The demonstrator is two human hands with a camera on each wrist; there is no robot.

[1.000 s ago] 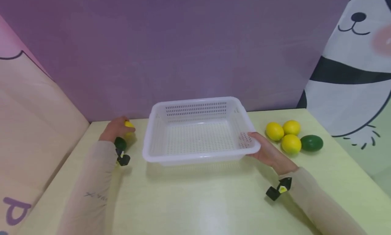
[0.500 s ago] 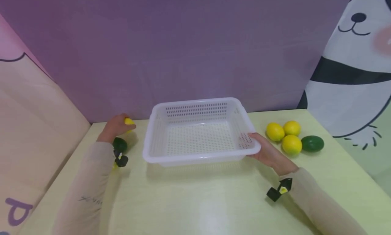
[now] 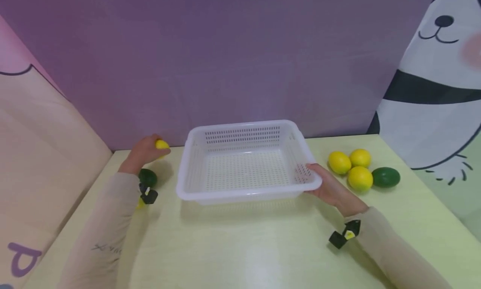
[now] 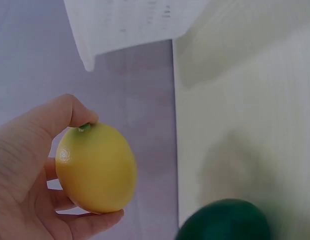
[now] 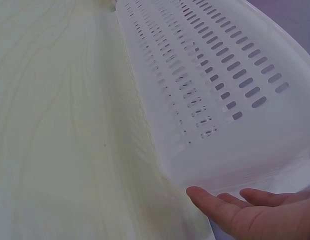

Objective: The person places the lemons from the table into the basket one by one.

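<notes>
My left hand grips a yellow lemon between thumb and fingers, the thumb beside its small green stem. It holds the lemon over the table's back left, left of a white slotted plastic basket. Nothing lies inside the basket. On the basket's right end, my right hand grips the rim, thumb over the edge and fingers along the outside below. A dark green oval fruit rests on the table just under my left wrist.
Three lemons and another dark green oval fruit cluster on the table right of the basket. Something yellow is partly hidden beneath the left forearm. A purple backdrop rises along the table's back edge.
My left hand has lifted the lemon up from the table and moved it slightly right. My right hand stays on the basket, which has not visibly moved.
</notes>
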